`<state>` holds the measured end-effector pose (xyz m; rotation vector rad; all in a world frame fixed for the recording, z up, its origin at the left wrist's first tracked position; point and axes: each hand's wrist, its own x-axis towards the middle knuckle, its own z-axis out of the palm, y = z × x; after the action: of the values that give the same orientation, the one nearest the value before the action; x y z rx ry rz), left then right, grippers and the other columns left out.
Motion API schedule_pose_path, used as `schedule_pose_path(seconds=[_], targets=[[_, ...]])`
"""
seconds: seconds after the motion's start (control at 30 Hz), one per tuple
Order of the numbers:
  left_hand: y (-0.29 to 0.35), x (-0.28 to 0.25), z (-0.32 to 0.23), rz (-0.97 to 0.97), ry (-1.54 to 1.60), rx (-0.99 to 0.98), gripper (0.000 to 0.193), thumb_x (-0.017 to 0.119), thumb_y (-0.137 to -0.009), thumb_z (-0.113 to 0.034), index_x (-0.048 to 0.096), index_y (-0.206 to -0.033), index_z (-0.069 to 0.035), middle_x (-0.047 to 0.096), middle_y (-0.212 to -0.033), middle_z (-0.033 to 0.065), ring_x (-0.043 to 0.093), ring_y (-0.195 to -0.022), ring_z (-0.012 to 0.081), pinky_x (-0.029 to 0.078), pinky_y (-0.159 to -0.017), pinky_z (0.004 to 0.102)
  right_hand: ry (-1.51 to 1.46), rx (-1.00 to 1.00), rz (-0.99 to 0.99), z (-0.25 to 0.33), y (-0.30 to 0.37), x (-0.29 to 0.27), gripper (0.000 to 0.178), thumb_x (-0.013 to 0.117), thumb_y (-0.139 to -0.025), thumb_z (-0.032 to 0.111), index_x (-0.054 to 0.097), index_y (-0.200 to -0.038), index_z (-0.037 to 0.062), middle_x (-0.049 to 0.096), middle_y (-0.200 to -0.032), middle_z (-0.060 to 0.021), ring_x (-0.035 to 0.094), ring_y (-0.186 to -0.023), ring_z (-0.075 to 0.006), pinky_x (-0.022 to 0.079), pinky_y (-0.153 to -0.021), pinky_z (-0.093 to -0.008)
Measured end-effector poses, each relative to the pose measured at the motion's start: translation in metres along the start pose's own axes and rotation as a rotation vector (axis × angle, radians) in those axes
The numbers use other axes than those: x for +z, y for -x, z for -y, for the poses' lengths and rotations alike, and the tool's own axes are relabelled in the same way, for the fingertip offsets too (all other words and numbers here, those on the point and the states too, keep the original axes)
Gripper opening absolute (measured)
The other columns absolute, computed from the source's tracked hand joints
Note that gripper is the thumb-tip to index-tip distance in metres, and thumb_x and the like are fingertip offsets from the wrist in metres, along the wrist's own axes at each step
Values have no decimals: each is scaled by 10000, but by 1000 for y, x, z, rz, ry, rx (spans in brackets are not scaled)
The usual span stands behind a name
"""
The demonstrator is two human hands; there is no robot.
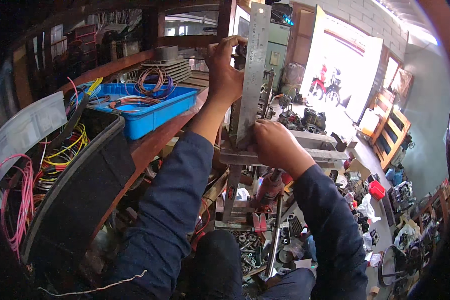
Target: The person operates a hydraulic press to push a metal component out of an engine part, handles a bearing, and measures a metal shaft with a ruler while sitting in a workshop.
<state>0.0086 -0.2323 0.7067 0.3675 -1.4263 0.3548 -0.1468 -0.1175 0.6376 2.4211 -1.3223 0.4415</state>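
Observation:
A long steel ruler (253, 70) stands nearly upright in front of me, tilted slightly, its lower end down at a metal frame (310, 156) of flat grey bars. My right hand (280, 145) is closed at the ruler's lower end, knuckles up, fingertips hidden. Higher up, my left hand (226, 72) curls its fingers round a dark metal part (239, 56) beside the ruler's left edge; the ruler covers much of that part. Below the bars sits a red bottle jack (269, 191), with a metal rod (275, 235) slanting down from near it.
On the left are a blue tray (160, 116) with coiled wires and a black bin (80, 185) of coloured cables. Loose metal parts (250, 250) crowd the floor between my knees. Wooden pallets (391, 130) lean at the right wall; a red motorcycle (320, 82) stands beyond the doorway.

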Motion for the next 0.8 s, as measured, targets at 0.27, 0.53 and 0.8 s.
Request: schedule_pose_path(seconds=[0.27,0.53,0.8], targets=[[1,2,0,-48,-6,58,622,903,-662,-263,600,-1190,-135,617,-1136,101,527,-1048,306,433,-930,424,3,16,20,1,2,-4,248,745,-732,132,620,-861,-38,655,-915,-224,655,-930,-415,523,-848,-481],[1,0,1,-32,18,30,659,912,-653,-264,594,-1216,-136,628,-1134,92,528,-1079,301,444,-924,427,-3,31,9,4,1,-5,254,751,-726,134,616,-853,-39,653,-910,-226,652,-939,-418,522,-857,-477],[0,3,-1,-70,92,35,587,852,-642,-221,599,-1167,-149,645,-1154,49,512,-1057,296,376,-959,420,32,24,17,3,2,-5,254,749,-723,147,609,-836,-33,652,-891,-229,650,-925,-421,520,-856,-480]])
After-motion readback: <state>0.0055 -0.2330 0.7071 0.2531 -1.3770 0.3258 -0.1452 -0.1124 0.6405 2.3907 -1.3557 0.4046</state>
